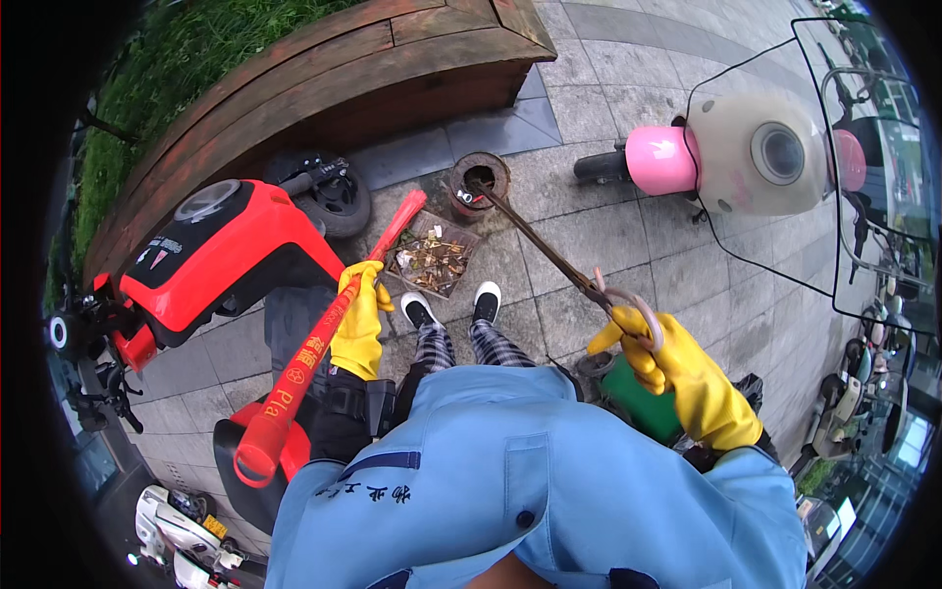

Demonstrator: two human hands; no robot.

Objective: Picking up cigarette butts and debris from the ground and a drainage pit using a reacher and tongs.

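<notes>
My left hand (pixel 360 320), in a yellow rubber glove, grips a red broom (pixel 313 350) by its handle, the bristles pointing up and away over the paving. My right hand (pixel 655 353), gloved alike, holds the looped end of long metal tongs (pixel 548 250). The far tips of the tongs reach into the opening of a round, rusty pot-like receptacle (pixel 480 166); what they touch inside is hidden. Small red and white litter lies at its opening. Before my shoes, a square tray or grate (pixel 467 239) holds leaves, twigs and cigarette butts.
A red scooter (pixel 294 221) stands at the left, a pink and grey one (pixel 666 160) at the right. A wooden planter edge (pixel 331 96) borders grass behind the receptacle. A green container (pixel 640 397) is beside my right leg. More scooters stand farther off.
</notes>
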